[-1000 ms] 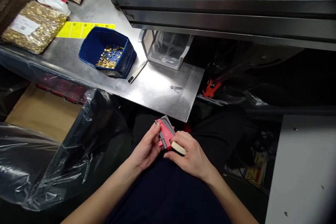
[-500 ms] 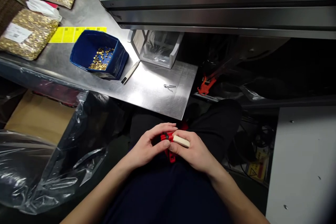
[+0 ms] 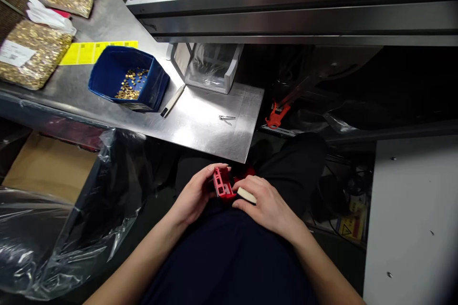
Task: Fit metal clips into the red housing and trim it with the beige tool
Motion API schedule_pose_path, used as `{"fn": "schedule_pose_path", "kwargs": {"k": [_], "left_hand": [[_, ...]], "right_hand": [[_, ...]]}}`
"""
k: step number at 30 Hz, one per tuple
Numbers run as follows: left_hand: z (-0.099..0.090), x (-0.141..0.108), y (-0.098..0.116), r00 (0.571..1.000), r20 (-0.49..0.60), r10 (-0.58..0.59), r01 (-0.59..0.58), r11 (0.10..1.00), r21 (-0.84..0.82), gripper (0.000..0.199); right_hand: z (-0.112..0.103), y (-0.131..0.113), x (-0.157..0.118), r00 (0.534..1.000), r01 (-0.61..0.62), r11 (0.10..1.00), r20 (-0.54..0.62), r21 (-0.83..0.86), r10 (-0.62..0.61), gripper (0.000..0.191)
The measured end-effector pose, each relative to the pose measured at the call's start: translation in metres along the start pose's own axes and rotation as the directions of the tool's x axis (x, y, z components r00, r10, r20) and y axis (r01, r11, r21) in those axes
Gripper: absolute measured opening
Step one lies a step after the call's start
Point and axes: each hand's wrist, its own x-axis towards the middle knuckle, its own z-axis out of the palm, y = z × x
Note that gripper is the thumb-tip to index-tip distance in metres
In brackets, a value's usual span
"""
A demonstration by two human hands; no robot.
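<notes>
Over my lap, my left hand (image 3: 198, 193) is wrapped round a red plastic part (image 3: 222, 186) with rectangular openings in its face. Just right of it, my right hand (image 3: 263, 200) is closed on a cream-coloured handled tool (image 3: 246, 195); what its far end looks like is hidden. Its fingertips are close to the red part's right side, and I cannot tell if they touch. Beyond my hands, a blue bin (image 3: 123, 74) with small brass pieces (image 3: 131, 85) stands on the metal table (image 3: 203, 138). A pale pen-like tool (image 3: 173, 101) and nail clippers (image 3: 226, 118) lie there too.
A grey open bin (image 3: 209, 69) stands under the metal frame (image 3: 286, 21). Bags of brass pieces (image 3: 36, 50) and a yellow label strip (image 3: 86, 52) lie at the left. Below is a plastic-lined cardboard box (image 3: 50, 167). An orange tool (image 3: 277, 115) is right of the table.
The red part has turned in my left hand, showing its face with openings. My right hand has moved slightly right with the cream tool, away from my left hand. The view has shifted a little.
</notes>
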Motion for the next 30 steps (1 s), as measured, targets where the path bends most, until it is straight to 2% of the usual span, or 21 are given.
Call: {"fn": "schedule_pose_path", "kwargs": {"k": [2, 5, 7, 8, 9, 11, 13, 14, 15, 17, 20, 22, 25, 27, 30], "left_hand": [[0.002, 0.000, 0.001, 0.999, -0.002, -0.038, 0.038, 0.999, -0.033, 0.043], [0.003, -0.001, 0.001, 0.994, 0.013, -0.111, 0.112, 0.992, -0.054, 0.048], [0.003, -0.001, 0.001, 0.993, 0.024, -0.117, 0.119, 0.991, -0.058, 0.050], [0.003, -0.001, 0.001, 0.994, 0.024, -0.104, 0.105, 0.993, -0.059, 0.051], [0.002, -0.001, 0.001, 0.996, 0.017, -0.086, 0.087, 0.994, -0.065, 0.051], [0.001, -0.001, 0.001, 0.999, -0.002, -0.054, 0.054, 0.993, -0.106, 0.050], [0.002, -0.002, 0.001, 0.999, 0.016, -0.039, 0.041, 0.980, -0.197, 0.051], [0.002, -0.002, 0.001, 0.999, 0.041, -0.031, 0.041, 0.968, -0.249, 0.052], [0.004, -0.002, 0.000, 0.997, 0.072, -0.014, 0.035, 0.954, -0.297, 0.053], [0.008, -0.003, -0.001, 0.991, 0.130, 0.035, 0.015, 0.931, -0.364, 0.054], [0.016, -0.002, -0.003, 0.974, 0.207, 0.094, -0.002, 0.913, -0.407, 0.062], [0.019, -0.001, -0.005, 0.968, 0.232, 0.093, 0.011, 0.912, -0.411, 0.064], [0.017, 0.000, -0.005, 0.981, 0.185, 0.063, 0.018, 0.913, -0.407, 0.059], [0.012, -0.001, -0.004, 0.990, 0.137, 0.034, 0.025, 0.912, -0.409, 0.056], [0.003, -0.005, -0.003, 0.993, 0.120, -0.003, 0.052, 0.913, -0.405, 0.055]], "right_hand": [[0.006, 0.001, 0.002, 0.999, 0.049, 0.997, 0.005, 0.055, -0.050, 0.008], [0.011, -0.001, 0.005, 0.998, 0.066, 0.981, -0.025, 0.184, -0.063, 0.005], [0.012, -0.001, 0.009, 1.000, 0.014, 0.939, -0.013, 0.342, -0.010, 0.010], [0.012, 0.000, 0.011, 0.999, -0.032, 0.887, 0.008, 0.462, 0.032, 0.014], [0.012, 0.002, 0.014, 0.996, -0.085, 0.798, 0.039, 0.596, 0.076, 0.019], [0.012, 0.007, 0.020, 0.982, -0.181, 0.526, 0.129, 0.831, 0.135, 0.026], [0.013, 0.014, 0.027, 0.968, -0.241, 0.247, 0.213, 0.939, 0.134, 0.028], [0.014, 0.016, 0.030, 0.960, -0.269, 0.148, 0.253, 0.952, 0.119, 0.030], [0.015, 0.019, 0.032, 0.952, -0.298, 0.081, 0.289, 0.951, 0.100, 0.033], [0.020, 0.024, 0.034, 0.936, -0.346, 0.019, 0.344, 0.938, 0.074, 0.041], [0.026, 0.028, 0.034, 0.922, -0.381, 0.017, 0.379, 0.924, 0.080, 0.045], [0.029, 0.029, 0.032, 0.921, -0.382, 0.043, 0.377, 0.923, 0.101, 0.043], [0.027, 0.027, 0.026, 0.925, -0.367, 0.096, 0.351, 0.925, 0.146, 0.037], [0.023, 0.023, 0.018, 0.934, -0.342, 0.199, 0.308, 0.918, 0.182, 0.034], [0.018, 0.018, 0.003, 0.946, -0.320, 0.400, 0.268, 0.859, 0.183, 0.033]]}}
